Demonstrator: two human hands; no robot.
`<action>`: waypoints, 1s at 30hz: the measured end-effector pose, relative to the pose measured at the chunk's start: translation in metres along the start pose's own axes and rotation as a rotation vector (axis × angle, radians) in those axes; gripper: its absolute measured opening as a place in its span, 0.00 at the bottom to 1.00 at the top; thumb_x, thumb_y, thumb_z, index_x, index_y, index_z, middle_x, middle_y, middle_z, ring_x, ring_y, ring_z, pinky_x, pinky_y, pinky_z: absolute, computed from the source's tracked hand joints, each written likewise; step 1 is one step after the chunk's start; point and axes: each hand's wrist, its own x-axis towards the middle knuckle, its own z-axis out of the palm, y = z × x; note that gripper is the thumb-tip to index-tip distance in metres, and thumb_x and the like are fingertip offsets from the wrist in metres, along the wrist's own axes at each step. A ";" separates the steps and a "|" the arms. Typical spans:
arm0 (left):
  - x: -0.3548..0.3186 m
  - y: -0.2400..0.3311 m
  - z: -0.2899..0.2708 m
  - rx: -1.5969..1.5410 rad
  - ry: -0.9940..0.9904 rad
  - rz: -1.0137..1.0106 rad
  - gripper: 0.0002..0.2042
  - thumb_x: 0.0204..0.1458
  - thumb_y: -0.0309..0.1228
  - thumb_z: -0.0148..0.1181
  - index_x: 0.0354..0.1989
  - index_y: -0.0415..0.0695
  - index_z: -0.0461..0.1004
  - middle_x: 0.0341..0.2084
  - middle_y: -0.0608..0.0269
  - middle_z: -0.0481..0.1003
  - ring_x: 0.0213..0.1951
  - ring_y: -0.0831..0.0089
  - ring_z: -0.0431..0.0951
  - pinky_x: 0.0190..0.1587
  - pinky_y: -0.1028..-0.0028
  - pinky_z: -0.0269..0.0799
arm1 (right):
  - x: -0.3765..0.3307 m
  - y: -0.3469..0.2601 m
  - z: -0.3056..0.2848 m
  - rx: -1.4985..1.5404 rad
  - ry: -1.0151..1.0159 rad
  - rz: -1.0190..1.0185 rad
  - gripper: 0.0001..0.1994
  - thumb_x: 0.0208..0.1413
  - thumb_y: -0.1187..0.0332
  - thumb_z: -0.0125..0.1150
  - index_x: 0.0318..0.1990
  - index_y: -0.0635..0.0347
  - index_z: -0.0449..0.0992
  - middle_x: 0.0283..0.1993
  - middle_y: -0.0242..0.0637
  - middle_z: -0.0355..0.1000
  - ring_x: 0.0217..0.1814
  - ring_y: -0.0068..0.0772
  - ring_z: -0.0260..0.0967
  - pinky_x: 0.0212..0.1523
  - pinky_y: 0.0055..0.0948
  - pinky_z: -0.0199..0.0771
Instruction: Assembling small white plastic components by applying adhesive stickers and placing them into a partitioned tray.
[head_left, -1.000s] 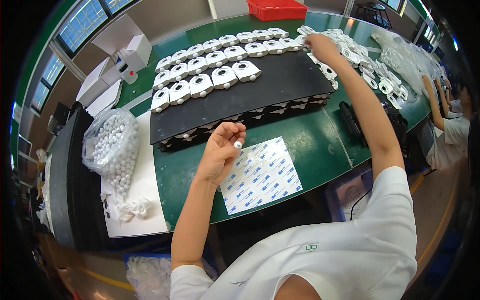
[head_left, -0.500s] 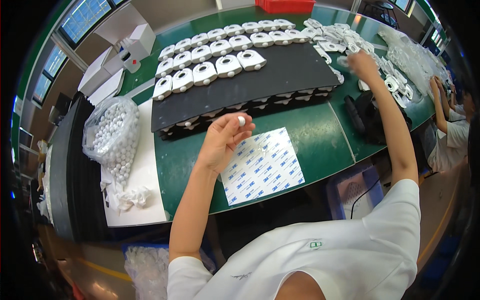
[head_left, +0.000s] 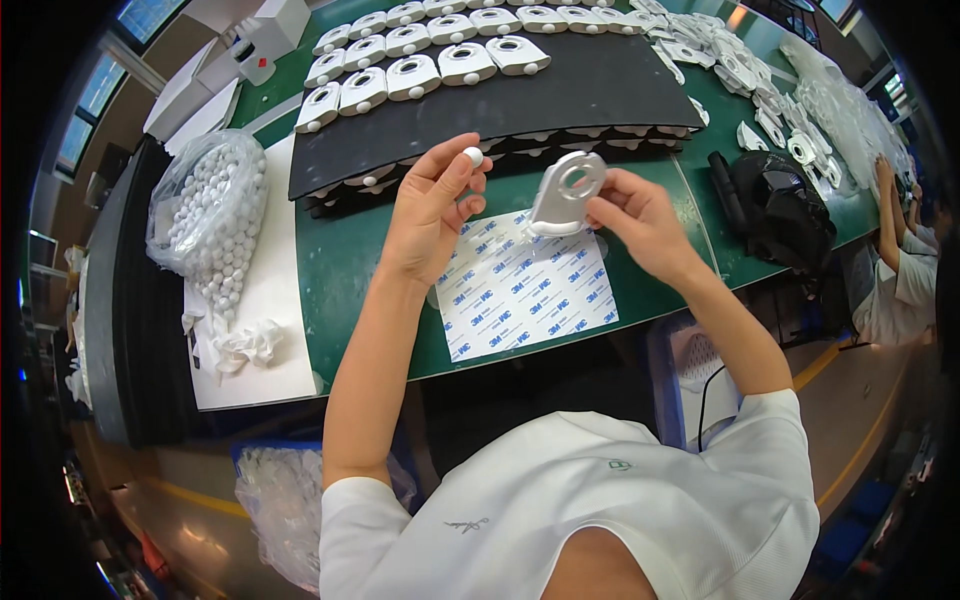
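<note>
My left hand (head_left: pixel 432 212) pinches a small white round cap (head_left: pixel 473 156) between thumb and fingertips, raised over the green table (head_left: pixel 345 260). My right hand (head_left: pixel 638 222) holds a white flat plastic part with a round hole (head_left: pixel 567 191) close beside that cap, a short gap between them. Both hover above a sheet of printed white adhesive pads (head_left: pixel 527 283). Behind them a black foam tray (head_left: pixel 560 95) carries rows of the same white parts (head_left: pixel 412 76).
A clear bag of small white caps (head_left: pixel 210 212) lies on white paper at the left. A loose heap of white parts (head_left: pixel 735 70) is at the far right, with a black bag (head_left: pixel 783 205) below it. Another person (head_left: pixel 900 260) sits at the right edge.
My right hand came back from the heap at the far right, bringing a white part in front of me. My left hand kept the cap and stayed roughly in place.
</note>
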 end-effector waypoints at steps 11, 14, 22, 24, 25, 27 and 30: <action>0.000 -0.003 -0.008 0.023 -0.046 0.003 0.10 0.50 0.31 0.58 0.40 0.45 0.72 0.33 0.65 0.73 0.31 0.81 0.68 0.30 0.82 0.67 | 0.004 0.013 0.019 -0.235 -0.096 -0.053 0.09 0.54 0.74 0.50 0.42 0.64 0.68 0.37 0.32 0.69 0.37 0.17 0.65 0.39 0.18 0.66; 0.001 -0.003 -0.009 0.017 -0.048 0.005 0.10 0.50 0.31 0.58 0.41 0.45 0.72 0.33 0.65 0.73 0.31 0.81 0.68 0.30 0.82 0.66 | 0.004 0.014 0.020 -0.255 -0.073 -0.068 0.07 0.54 0.74 0.50 0.41 0.64 0.68 0.35 0.32 0.70 0.36 0.17 0.65 0.38 0.18 0.66; 0.001 -0.003 -0.008 0.017 -0.043 -0.007 0.10 0.49 0.31 0.58 0.41 0.45 0.72 0.32 0.65 0.73 0.32 0.81 0.68 0.31 0.82 0.66 | 0.004 0.010 0.010 -0.307 -0.215 -0.054 0.06 0.54 0.75 0.50 0.39 0.63 0.68 0.33 0.30 0.68 0.34 0.17 0.64 0.37 0.19 0.65; 0.001 -0.003 -0.009 0.020 -0.036 -0.006 0.11 0.49 0.31 0.58 0.41 0.45 0.72 0.32 0.65 0.73 0.32 0.81 0.68 0.31 0.82 0.66 | 0.007 0.010 0.009 -0.395 -0.268 -0.074 0.06 0.55 0.75 0.50 0.39 0.63 0.68 0.33 0.29 0.67 0.33 0.17 0.63 0.37 0.19 0.65; 0.001 -0.003 -0.009 0.022 -0.039 -0.004 0.11 0.50 0.31 0.58 0.41 0.45 0.72 0.33 0.65 0.73 0.32 0.81 0.68 0.31 0.82 0.66 | 0.009 0.011 0.009 -0.400 -0.242 -0.122 0.06 0.55 0.75 0.49 0.40 0.63 0.67 0.34 0.29 0.67 0.33 0.17 0.63 0.37 0.19 0.65; 0.001 -0.003 -0.008 0.022 -0.045 -0.004 0.11 0.50 0.31 0.58 0.41 0.45 0.72 0.33 0.65 0.73 0.32 0.81 0.68 0.31 0.82 0.66 | 0.012 0.013 0.008 -0.406 -0.214 -0.169 0.06 0.55 0.75 0.49 0.40 0.62 0.67 0.34 0.29 0.66 0.33 0.17 0.63 0.36 0.19 0.65; 0.001 -0.002 -0.005 -0.013 -0.004 -0.004 0.09 0.48 0.29 0.60 0.37 0.44 0.72 0.31 0.64 0.74 0.29 0.85 0.70 0.29 0.83 0.66 | 0.014 0.015 0.005 -0.341 -0.241 -0.169 0.06 0.55 0.75 0.48 0.40 0.62 0.67 0.34 0.29 0.65 0.33 0.16 0.63 0.34 0.19 0.65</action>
